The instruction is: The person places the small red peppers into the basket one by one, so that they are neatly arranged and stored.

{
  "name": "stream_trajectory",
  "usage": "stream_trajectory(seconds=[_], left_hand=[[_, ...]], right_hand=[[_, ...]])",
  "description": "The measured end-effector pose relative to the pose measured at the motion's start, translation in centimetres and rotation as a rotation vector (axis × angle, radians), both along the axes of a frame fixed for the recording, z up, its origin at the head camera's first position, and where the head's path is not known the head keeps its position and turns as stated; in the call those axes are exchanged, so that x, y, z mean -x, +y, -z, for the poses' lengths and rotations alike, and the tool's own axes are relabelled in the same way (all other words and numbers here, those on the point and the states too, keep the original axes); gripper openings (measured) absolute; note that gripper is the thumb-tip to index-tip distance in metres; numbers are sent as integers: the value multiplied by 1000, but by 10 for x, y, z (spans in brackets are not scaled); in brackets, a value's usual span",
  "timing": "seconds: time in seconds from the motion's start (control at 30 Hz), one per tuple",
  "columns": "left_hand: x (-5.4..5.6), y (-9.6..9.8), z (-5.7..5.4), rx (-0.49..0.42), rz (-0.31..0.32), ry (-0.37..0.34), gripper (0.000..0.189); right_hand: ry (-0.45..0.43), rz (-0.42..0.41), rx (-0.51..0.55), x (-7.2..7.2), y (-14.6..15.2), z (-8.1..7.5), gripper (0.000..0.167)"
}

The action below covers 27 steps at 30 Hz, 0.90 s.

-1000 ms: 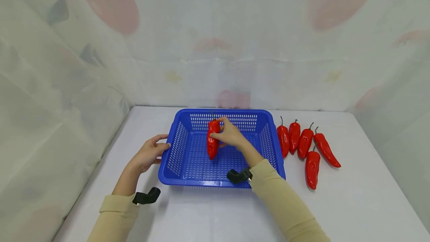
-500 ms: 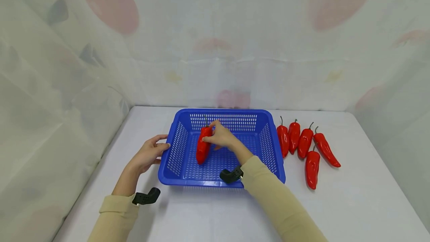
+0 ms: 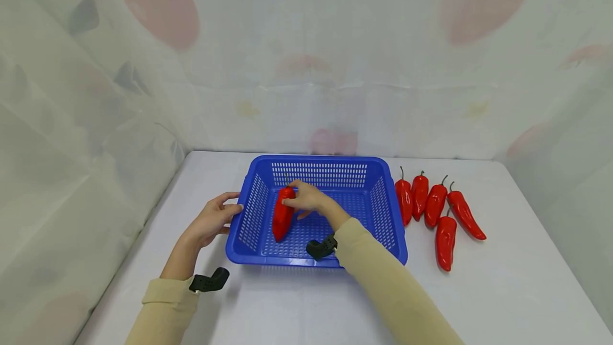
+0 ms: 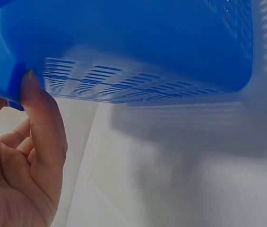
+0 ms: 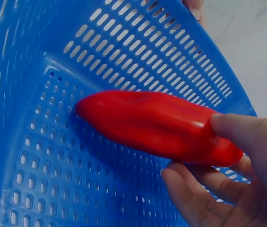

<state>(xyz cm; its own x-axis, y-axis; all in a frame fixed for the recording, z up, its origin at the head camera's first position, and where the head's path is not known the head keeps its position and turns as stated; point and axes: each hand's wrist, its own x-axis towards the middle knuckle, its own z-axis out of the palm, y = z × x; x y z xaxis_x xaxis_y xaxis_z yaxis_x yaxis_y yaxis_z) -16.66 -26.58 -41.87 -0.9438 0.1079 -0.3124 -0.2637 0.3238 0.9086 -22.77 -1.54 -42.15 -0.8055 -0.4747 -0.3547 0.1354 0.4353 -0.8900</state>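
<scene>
My right hand (image 3: 308, 198) pinches a red pepper (image 3: 283, 216) near its stem end, inside the left part of a blue plastic basket (image 3: 313, 263). In the right wrist view the pepper (image 5: 142, 123) lies between thumb and fingers, its pointed end low by the perforated floor; whether it touches the floor I cannot tell. My left hand (image 3: 210, 220) holds the basket's left rim, and the left wrist view shows the thumb and fingers (image 4: 46, 127) pinching that rim from outside.
Several more red peppers lie on the white table (image 3: 517, 281) right of the basket, the closest pepper (image 3: 404, 201) beside its wall and one pepper (image 3: 446, 243) nearer the front. A pale patterned sheet (image 3: 306, 68) hangs behind the table and along its sides.
My right hand has carried the pepper leftward and lower within the basket, toward its left wall. The left hand and basket have stayed in place.
</scene>
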Motion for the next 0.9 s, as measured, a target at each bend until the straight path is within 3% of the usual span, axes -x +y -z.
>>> stream_trajectory(seconds=[0.37,0.67,0.9], left_hand=[[-2,0,-1,5,15,16,53],[1,-1,2,7,-4,12,50],[0,0,2,13,10,18,52]], right_hand=[[-119,-81,40,4,-12,10,57],[-79,-167,-30,5,-18,12,49],[-33,-218,-116,5,-23,14,52]])
